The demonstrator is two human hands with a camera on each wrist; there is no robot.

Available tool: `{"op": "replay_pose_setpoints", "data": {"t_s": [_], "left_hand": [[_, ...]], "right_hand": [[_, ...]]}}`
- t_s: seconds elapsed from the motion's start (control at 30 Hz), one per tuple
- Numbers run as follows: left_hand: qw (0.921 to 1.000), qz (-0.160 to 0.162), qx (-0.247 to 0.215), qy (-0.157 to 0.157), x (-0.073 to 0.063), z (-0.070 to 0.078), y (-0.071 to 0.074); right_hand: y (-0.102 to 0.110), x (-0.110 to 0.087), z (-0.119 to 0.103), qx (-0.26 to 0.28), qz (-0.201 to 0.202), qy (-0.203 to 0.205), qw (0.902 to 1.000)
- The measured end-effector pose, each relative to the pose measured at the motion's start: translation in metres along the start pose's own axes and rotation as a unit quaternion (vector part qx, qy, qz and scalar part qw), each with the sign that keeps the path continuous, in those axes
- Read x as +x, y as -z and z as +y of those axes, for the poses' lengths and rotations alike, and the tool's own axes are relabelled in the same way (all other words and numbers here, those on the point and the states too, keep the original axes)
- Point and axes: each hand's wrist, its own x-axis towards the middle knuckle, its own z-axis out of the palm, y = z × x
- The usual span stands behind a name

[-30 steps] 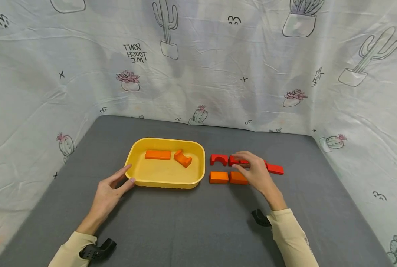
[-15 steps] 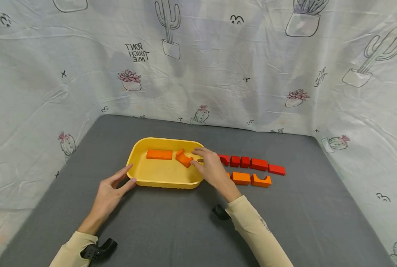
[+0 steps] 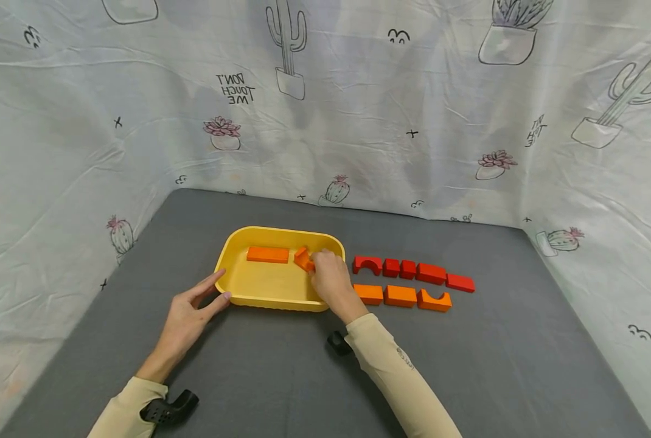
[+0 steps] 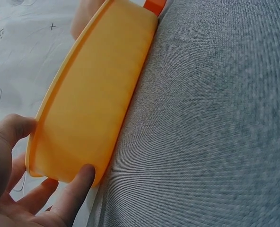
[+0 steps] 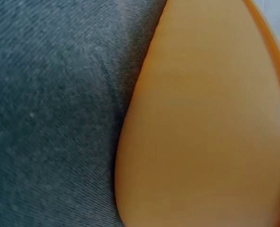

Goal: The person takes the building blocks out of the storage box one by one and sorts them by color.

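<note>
A yellow tray (image 3: 273,292) stands on the grey table. My left hand (image 3: 187,313) holds its near left corner, thumb and fingers around the wall; the left wrist view shows fingertips (image 4: 88,172) on the outside. Inside the tray, an orange rectangular block (image 3: 268,255) lies toward the far wall. To its right is an orange notched block (image 3: 302,258), angled and partly covered. My right hand (image 3: 331,280) reaches over the near right rim and grips that notched block at its right end; its fingertips are mostly hidden. The right wrist view shows only tray wall and cloth.
Right of the tray runs a red row: an arch block (image 3: 367,264), two small cubes (image 3: 391,268), a longer block (image 3: 431,273) and a flat block (image 3: 460,283). In front lie two orange blocks (image 3: 400,296) and a notched orange block (image 3: 435,300). Patterned cloth (image 3: 358,109) hangs behind.
My right hand has moved left from above the block rows into the tray and taken hold of the notched block, which has shifted slightly. The left hand stays at the tray corner.
</note>
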Motion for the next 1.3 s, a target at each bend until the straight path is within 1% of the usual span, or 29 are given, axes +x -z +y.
{"op": "replay_pose_setpoints", "data": {"t_s": [0.13, 0.27, 0.37, 0.47, 0.73, 0.8, 0.9, 1.03, 1.13, 1.3], "left_hand": [[1.0000, -0.002, -0.006, -0.002, 0.001, 0.001, -0.002], [0.9999, -0.004, -0.011, -0.003, 0.001, 0.001, -0.003], [0.9999, -0.005, -0.009, -0.003, 0.001, 0.001, -0.002], [1.0000, -0.004, -0.004, -0.002, 0.001, 0.001, -0.002], [1.0000, -0.003, 0.006, -0.001, 0.000, 0.002, 0.000], [1.0000, -0.002, 0.008, -0.001, 0.000, 0.002, 0.000], [1.0000, -0.002, 0.009, -0.003, 0.000, 0.002, 0.000], [1.0000, -0.006, 0.006, -0.004, 0.000, 0.003, -0.001], [1.0000, -0.006, 0.001, -0.005, 0.000, 0.002, -0.002], [0.9999, -0.003, -0.011, -0.007, 0.000, 0.002, -0.001]], "right_hand": [[0.000, -0.002, 0.002, 0.005, 0.018, 0.001, 0.9998], [0.001, -0.006, 0.003, 0.007, 0.052, 0.022, 0.9984], [0.005, -0.009, 0.003, 0.005, 0.071, 0.038, 0.9968], [0.011, -0.012, 0.003, 0.010, 0.074, 0.055, 0.9957], [0.036, -0.022, 0.007, 0.061, 0.080, 0.111, 0.9887], [0.040, -0.024, 0.011, 0.080, 0.078, 0.113, 0.9873], [0.046, -0.027, 0.021, 0.121, 0.077, 0.102, 0.9845], [0.055, -0.033, 0.037, 0.172, 0.089, 0.090, 0.9771], [0.065, -0.038, 0.051, 0.190, 0.098, 0.088, 0.9729], [0.080, -0.049, 0.078, 0.196, 0.106, 0.083, 0.9715]]}}
